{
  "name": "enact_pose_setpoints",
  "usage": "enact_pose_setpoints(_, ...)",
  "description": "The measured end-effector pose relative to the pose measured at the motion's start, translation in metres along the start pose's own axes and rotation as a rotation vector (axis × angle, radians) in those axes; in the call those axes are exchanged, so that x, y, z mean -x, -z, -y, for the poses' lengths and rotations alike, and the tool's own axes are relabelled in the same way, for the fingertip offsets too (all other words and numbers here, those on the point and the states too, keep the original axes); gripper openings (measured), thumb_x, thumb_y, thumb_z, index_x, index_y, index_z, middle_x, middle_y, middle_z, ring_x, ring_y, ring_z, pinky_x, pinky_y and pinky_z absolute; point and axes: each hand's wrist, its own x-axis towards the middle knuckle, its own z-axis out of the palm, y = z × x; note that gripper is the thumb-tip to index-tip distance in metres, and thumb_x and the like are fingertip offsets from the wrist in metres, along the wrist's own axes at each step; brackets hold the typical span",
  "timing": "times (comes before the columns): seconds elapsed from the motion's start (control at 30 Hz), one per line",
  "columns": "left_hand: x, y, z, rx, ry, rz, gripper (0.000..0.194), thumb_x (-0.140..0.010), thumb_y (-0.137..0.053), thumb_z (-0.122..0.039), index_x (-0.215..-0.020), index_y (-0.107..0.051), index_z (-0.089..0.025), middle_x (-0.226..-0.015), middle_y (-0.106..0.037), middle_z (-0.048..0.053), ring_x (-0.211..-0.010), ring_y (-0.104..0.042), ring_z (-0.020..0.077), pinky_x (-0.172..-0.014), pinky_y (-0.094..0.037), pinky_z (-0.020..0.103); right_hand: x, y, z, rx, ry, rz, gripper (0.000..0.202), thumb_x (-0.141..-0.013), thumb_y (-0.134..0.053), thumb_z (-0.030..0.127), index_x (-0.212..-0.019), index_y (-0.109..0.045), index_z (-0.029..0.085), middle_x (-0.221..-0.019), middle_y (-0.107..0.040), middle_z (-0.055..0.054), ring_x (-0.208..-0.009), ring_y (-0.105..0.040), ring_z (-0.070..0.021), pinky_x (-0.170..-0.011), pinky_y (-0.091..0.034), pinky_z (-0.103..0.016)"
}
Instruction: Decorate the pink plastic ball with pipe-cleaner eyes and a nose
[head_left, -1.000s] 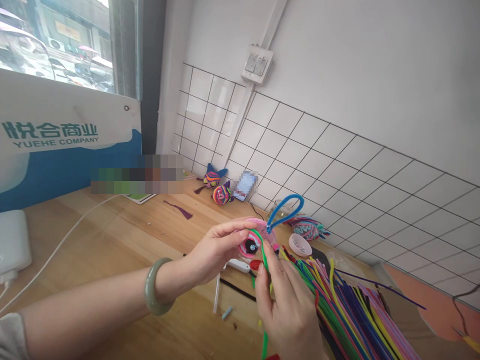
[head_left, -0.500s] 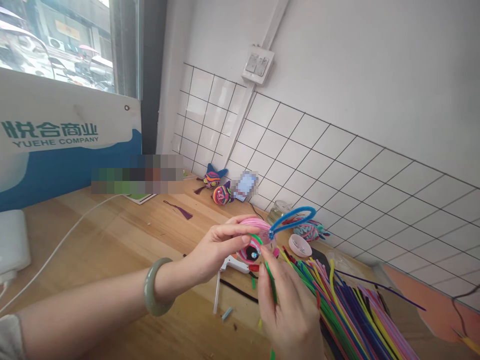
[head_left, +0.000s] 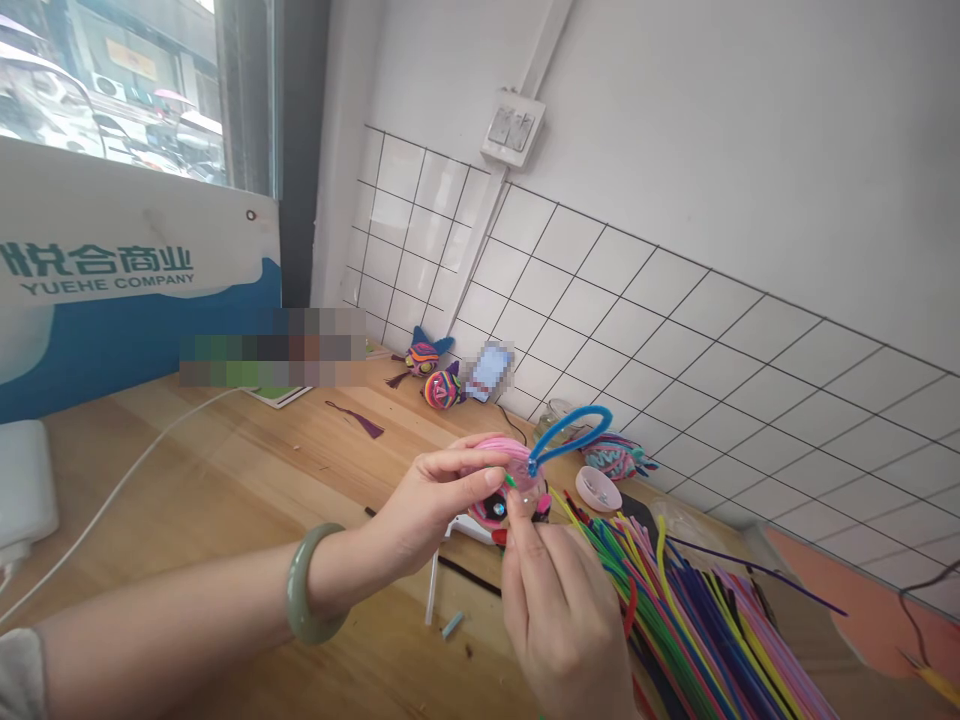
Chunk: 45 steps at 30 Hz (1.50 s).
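A round pink ornament (head_left: pixel 496 446), partly clear and with a black eye holding a shiny bead, is held up above the table. My left hand (head_left: pixel 431 495) grips it from the left, thumb on its front and fingers over the top. A blue pipe cleaner loop (head_left: pixel 577 425) sticks out of its upper right. At the front, my right hand (head_left: pixel 566 610) pinches a green pipe cleaner (head_left: pixel 511 481) against the ornament; only a short bit shows by my left thumb. My right fingers hide much of the lower front.
Many coloured pipe cleaners (head_left: pixel 697 620) lie at the right beside a small pink bowl (head_left: pixel 598 489). A white glue gun (head_left: pixel 469 528) rests under my hands. Finished ornaments (head_left: pixel 442 386), a phone (head_left: pixel 489 370) and a tassel (head_left: pixel 358 420) lie further back. A black wire grid (head_left: pixel 600 300) lines the wall.
My right hand has shifted a little to the left and up, its fingertips now closer to my left thumb. Less of the green pipe cleaner shows. The blue loop has moved slightly left with the ornament.
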Motion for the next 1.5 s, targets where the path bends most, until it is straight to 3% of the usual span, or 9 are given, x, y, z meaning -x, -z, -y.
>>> enact_pose_setpoints(0.1,0.0,-0.002,-0.002,0.026,0.077,-0.052,0.016,-0.076,-0.069,-0.026,-0.09,-0.075,-0.021,-0.124,-0.06,0.008,-0.108,-0.056,0.0247,-0.072,-0.049,0.027,-0.001,-0.001,0.001,-0.014,0.015,0.015,0.041,-0.084,-0.049,0.002,-0.124,-0.049,0.0,-0.069,-0.059,-0.008,-0.06,-0.053,-0.0174,-0.055,-0.046,-0.033)
enact_pose_setpoints(0.27,-0.001,-0.003,-0.004,0.088,0.179,-0.119,0.017,-0.072,-0.073,-0.026,-0.087,-0.075,-0.018,-0.112,-0.065,0.007,-0.076,-0.06,0.0136,-0.056,-0.046,0.022,-0.002,-0.003,0.002,-0.085,-0.048,0.042,0.04,-0.087,-0.042,0.005,-0.126,-0.049,0.005,-0.068,-0.06,-0.006,-0.061,-0.056,-0.0168,-0.056,-0.049,-0.031)
enact_pose_setpoints(0.43,-0.003,0.0,-0.002,0.149,0.201,-0.12,0.015,-0.071,-0.073,-0.025,-0.085,-0.074,-0.019,-0.095,-0.07,0.005,-0.068,-0.061,0.0131,-0.054,-0.048,0.023,-0.002,-0.002,0.002,-0.159,-0.118,0.02,0.032,-0.089,-0.044,0.009,-0.12,-0.053,0.008,-0.083,-0.068,-0.01,-0.069,-0.063,-0.0173,-0.062,-0.052,-0.031)
enact_pose_setpoints(0.53,-0.005,0.003,-0.001,0.188,0.177,-0.128,0.011,-0.071,-0.073,-0.023,-0.082,-0.074,-0.019,-0.081,-0.07,0.002,-0.061,-0.059,0.0105,-0.053,-0.047,0.022,-0.002,-0.002,0.003,-0.173,-0.126,-0.008,0.029,-0.088,-0.046,0.007,-0.116,-0.055,0.009,-0.081,-0.069,-0.01,-0.067,-0.064,-0.0168,-0.061,-0.052,-0.03)
enact_pose_setpoints(0.97,-0.008,0.005,-0.005,0.159,0.202,-0.128,0.015,-0.071,-0.073,-0.022,-0.085,-0.074,-0.016,-0.089,-0.07,0.006,-0.063,-0.059,0.0106,-0.053,-0.05,0.021,-0.002,0.002,-0.003,-0.17,-0.006,0.028,0.023,-0.083,-0.052,0.001,-0.103,-0.062,0.003,-0.061,-0.06,-0.005,-0.055,-0.053,-0.0148,-0.055,-0.044,-0.029)
enact_pose_setpoints(1.23,-0.009,0.009,-0.003,0.148,0.22,-0.118,0.015,-0.072,-0.072,-0.023,-0.086,-0.074,-0.017,-0.103,-0.069,0.006,-0.063,-0.058,0.008,-0.055,-0.05,0.021,-0.002,0.003,-0.005,-0.145,0.016,0.038,0.02,-0.084,-0.052,0.003,-0.101,-0.063,0.005,-0.059,-0.057,-0.003,-0.056,-0.05,-0.0142,-0.054,-0.041,-0.028)
enact_pose_setpoints(1.5,-0.009,0.008,-0.004,0.167,0.244,-0.124,0.014,-0.073,-0.071,-0.02,-0.087,-0.074,-0.016,-0.099,-0.069,0.006,-0.063,-0.057,0.0074,-0.053,-0.049,0.018,0.0,0.002,-0.007,-0.185,0.027,0.053,0.022,-0.081,-0.056,-0.001,-0.101,-0.063,0.0,-0.06,-0.056,-0.006,-0.058,-0.047,-0.0152,-0.054,-0.039,-0.03)
